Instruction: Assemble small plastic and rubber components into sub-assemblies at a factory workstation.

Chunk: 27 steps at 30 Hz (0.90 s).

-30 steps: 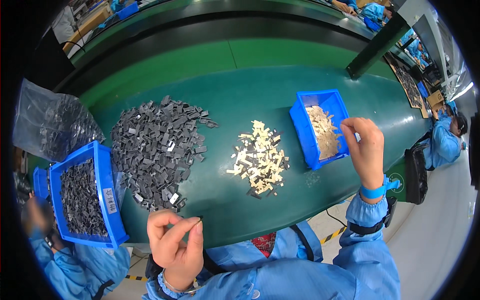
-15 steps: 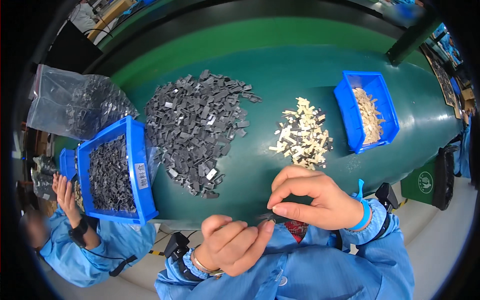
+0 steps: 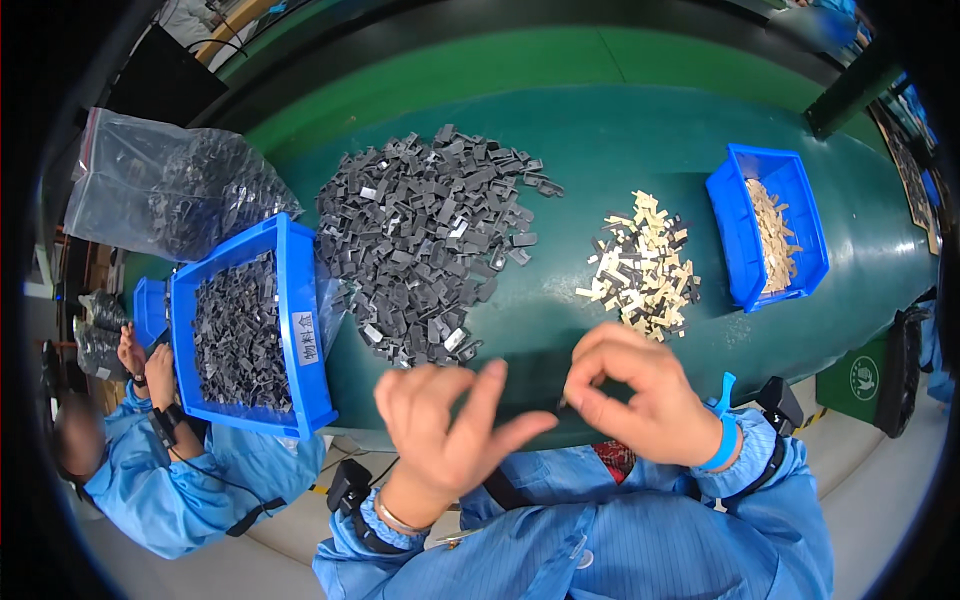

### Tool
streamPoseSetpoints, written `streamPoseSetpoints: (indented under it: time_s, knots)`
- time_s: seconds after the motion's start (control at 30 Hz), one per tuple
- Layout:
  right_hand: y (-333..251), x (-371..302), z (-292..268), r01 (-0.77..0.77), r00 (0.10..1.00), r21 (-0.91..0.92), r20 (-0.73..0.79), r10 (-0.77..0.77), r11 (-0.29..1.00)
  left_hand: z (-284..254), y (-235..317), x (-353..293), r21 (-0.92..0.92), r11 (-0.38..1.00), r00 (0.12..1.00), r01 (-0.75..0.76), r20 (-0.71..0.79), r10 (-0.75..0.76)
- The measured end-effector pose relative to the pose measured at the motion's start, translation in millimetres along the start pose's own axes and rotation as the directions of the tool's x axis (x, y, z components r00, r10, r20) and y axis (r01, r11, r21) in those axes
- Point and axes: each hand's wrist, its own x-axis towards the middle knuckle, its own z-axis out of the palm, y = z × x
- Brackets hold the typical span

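My left hand (image 3: 436, 425) is open, its thumb and forefinger spread apart, just at the near edge of a heap of small dark grey plastic parts (image 3: 425, 240). I see nothing between its fingers, though some fingertips overlap the heap. To the right, my right hand (image 3: 645, 400) is closed in a pinch. A tiny dark piece (image 3: 562, 403) shows at the tips of its thumb and forefinger, too small to name. Beyond that hand lies a smaller pile of cream and black pieces (image 3: 650, 265) on the green table.
At the left stands a blue bin (image 3: 318, 400) of dark parts, with a clear plastic bag (image 3: 130, 200) of parts behind it. Another blue bin (image 3: 735, 240) holding beige pieces is at the right. A co-worker in a blue sleeve (image 3: 150, 490) sits at the far left.
My left hand has moved away from my right hand, forward and left to the dark heap, and its fingers have opened. My right hand still pinches. The whole view has shifted slightly.
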Motion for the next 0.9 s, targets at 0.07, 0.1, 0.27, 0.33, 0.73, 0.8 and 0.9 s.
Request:
streamPoseSetpoints:
  time_s: [0.07, 0.1, 0.27, 0.33, 0.73, 0.8, 0.9]
  knots:
    - [3, 1, -3, -0.059, 0.969, 0.088, -0.233, 0.078, 0.994, 5, -10, 2, 0.097, 0.992, 0.995, 0.086, 0.044, -0.091]
    - [6, 2, -1, -0.068, 0.966, 0.075, -0.244, 0.084, 0.995, 5, -13, 1, 0.117, 0.984, 0.984, 0.132, 0.105, -0.144]
    - [12, 2, 4, 0.051, 0.960, 0.025, -0.277, -0.042, 0.998, 9, -16, 3, 0.203, 0.961, 0.952, 0.189, 0.201, -0.230]
    - [14, 0, 3, 0.045, 0.952, 0.018, -0.305, -0.037, 0.999, 14, -17, 7, 0.191, 0.968, 0.960, 0.161, 0.200, -0.199]
    - [13, -8, 1, 0.207, 0.891, 0.125, -0.433, -0.134, 0.970, 7, 4, 24, -0.598, 0.724, 0.936, 0.343, 0.149, -0.320]
    - [8, -8, 11, 0.270, 0.888, 0.162, -0.422, -0.181, 0.949, 3, 18, 16, -0.858, 0.199, 0.817, 0.474, 0.344, -0.464]
    - [6, -8, 15, 0.332, 0.877, 0.170, -0.417, -0.238, 0.928, 8, 32, 7, -0.893, -0.200, 0.743, 0.403, 0.447, -0.498]
